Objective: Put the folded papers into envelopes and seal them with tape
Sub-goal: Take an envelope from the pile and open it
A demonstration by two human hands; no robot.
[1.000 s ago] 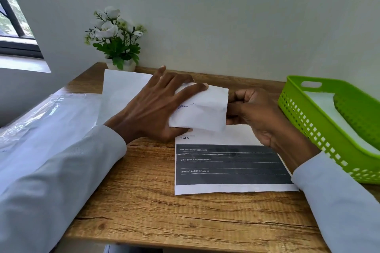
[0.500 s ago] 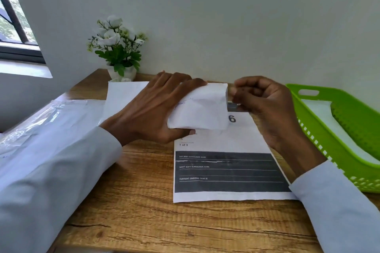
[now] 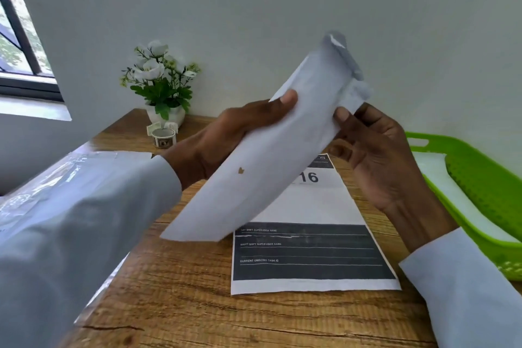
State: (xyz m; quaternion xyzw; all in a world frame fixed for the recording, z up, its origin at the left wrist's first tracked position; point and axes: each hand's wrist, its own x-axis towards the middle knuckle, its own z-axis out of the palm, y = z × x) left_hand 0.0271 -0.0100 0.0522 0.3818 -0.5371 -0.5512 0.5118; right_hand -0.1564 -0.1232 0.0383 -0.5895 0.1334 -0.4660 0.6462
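I hold a long white envelope [image 3: 262, 167] up off the table, tilted with its far end raised to the right. My left hand [image 3: 226, 141] grips its upper edge, thumb on the front face. My right hand [image 3: 375, 155] pinches the raised end, where a bit of folded paper [image 3: 354, 93] sticks out, blurred. A small roll of tape [image 3: 163, 137] stands at the back of the table by the flower pot.
A printed sheet [image 3: 310, 251] with a dark band lies flat on the wooden table [image 3: 180, 308]. A green plastic basket [image 3: 485, 195] with white paper inside sits at the right. A clear plastic packet [image 3: 56, 178] lies left, a potted white flower [image 3: 161, 85] at the back.
The envelope was pressed on the table under my left hand; both hands have now lifted it and tilted it up. The tape roll has come into view behind.
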